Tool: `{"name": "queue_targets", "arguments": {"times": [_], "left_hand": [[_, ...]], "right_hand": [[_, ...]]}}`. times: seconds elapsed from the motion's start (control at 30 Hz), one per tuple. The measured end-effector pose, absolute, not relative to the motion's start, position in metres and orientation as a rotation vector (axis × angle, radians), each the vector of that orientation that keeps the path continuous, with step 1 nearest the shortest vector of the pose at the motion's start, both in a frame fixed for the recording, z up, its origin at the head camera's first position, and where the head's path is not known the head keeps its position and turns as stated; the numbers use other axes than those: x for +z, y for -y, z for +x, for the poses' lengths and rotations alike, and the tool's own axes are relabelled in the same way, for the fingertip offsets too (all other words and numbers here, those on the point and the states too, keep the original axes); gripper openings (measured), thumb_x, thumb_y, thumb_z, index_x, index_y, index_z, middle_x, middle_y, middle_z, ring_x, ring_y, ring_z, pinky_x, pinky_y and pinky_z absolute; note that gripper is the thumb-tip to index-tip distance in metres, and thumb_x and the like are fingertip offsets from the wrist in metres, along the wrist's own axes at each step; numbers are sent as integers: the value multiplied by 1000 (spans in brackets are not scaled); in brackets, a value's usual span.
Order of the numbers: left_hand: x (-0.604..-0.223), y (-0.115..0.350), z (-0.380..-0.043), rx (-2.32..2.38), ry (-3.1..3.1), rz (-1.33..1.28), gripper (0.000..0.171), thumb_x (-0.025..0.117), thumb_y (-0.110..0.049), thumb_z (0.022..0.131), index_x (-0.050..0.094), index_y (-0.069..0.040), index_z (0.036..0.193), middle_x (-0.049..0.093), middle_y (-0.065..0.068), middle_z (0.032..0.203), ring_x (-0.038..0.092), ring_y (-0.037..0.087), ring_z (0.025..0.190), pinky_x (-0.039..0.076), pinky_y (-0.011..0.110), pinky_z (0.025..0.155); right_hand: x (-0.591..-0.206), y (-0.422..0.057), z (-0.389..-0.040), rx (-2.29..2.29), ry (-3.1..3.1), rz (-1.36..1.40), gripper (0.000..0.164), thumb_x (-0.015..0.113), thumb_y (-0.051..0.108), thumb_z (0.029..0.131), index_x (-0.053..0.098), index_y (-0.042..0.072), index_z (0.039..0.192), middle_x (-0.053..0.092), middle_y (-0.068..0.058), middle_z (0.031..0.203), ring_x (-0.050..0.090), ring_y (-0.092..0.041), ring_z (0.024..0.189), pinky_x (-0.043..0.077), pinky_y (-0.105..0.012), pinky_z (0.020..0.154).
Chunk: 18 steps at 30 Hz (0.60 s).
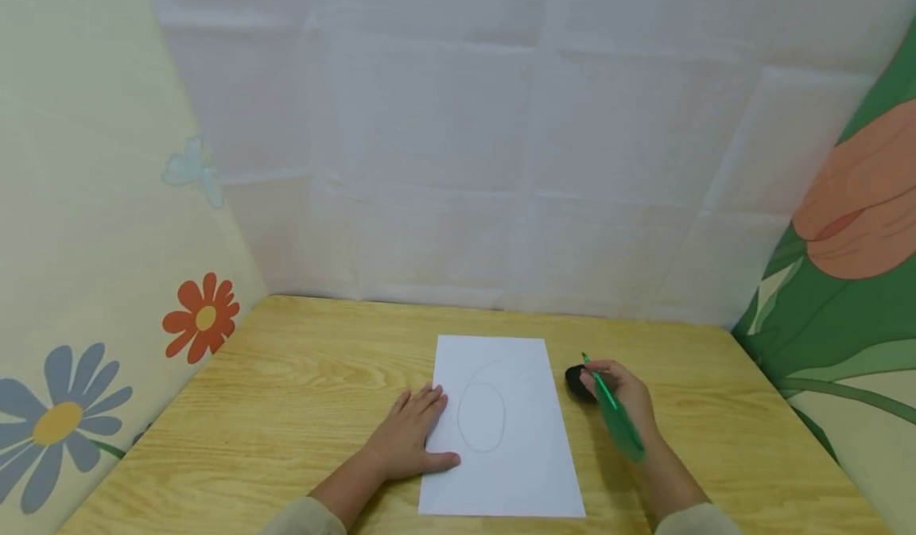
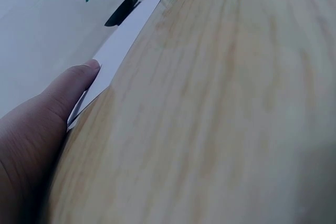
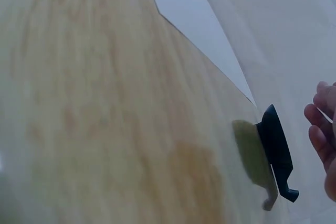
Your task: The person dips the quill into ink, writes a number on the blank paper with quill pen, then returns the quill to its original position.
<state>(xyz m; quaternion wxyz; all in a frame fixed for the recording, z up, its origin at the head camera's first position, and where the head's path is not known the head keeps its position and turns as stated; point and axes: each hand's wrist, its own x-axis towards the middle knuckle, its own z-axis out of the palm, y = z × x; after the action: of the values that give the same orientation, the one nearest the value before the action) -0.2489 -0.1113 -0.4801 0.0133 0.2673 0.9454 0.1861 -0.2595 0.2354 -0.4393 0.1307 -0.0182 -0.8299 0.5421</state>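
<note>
A white sheet of paper [image 1: 529, 440] lies on the table with a thin pencil-grey line on it, shaped like a 6. My left hand [image 1: 415, 440] rests with spread fingers on the sheet's left edge, the thumb lying on the paper. To the right of the sheet, my right hand [image 1: 630, 400] pinches a green feather pen [image 1: 621, 432], its tip pointing up and away and its feather end hanging toward the wrist. Beside those fingers sits a small black stand [image 1: 576, 384], also visible in the right wrist view as a dark piece [image 3: 275, 142] with a bent end.
The wood-grain table [image 1: 308, 376] spreads around the sheet on both sides. Behind it hangs a creased white cloth [image 1: 458, 161]. Flower-printed cloths close off the left [image 1: 93, 241] and right [image 1: 859, 296] sides.
</note>
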Motion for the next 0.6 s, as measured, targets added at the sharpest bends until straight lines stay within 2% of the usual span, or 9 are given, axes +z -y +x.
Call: {"name": "queue_targets", "arguments": {"times": [0.1,0.27,0.47,0.6], "left_hand": [[-480,111,-249,583,-2946,833,98,62,-67,81,38,0,149,33,15,158,24,33,150,13,58,121],[-479,111,-248,590,-2936,824,99,62,-68,81,37,-1,149,33,14,159,23,33,150,13,58,121],[-480,111,-249,587,-2944,827,99,62,-68,81,38,-1,149,33,15,158,24,34,150,14,58,121],[-481,111,-249,578,-2947,831,99,61,-68,81,38,-1,149,33,14,158,25,33,150,14,58,121]], "right_hand": [[-443,-238,-262,1521,2477,-83,28,67,21,94,66,6,118,70,-13,119,62,8,95,50,-11,75],[-448,-243,-266,1486,2478,-94,24,60,8,97,65,5,120,68,-15,124,66,-12,110,52,-11,81],[-450,-247,-265,1574,2377,-118,31,45,-2,96,65,1,119,69,-16,121,60,11,91,50,-11,77],[-450,-251,-262,1718,2210,-100,30,41,-1,96,65,-5,113,73,2,100,65,3,83,54,-16,71]]}}
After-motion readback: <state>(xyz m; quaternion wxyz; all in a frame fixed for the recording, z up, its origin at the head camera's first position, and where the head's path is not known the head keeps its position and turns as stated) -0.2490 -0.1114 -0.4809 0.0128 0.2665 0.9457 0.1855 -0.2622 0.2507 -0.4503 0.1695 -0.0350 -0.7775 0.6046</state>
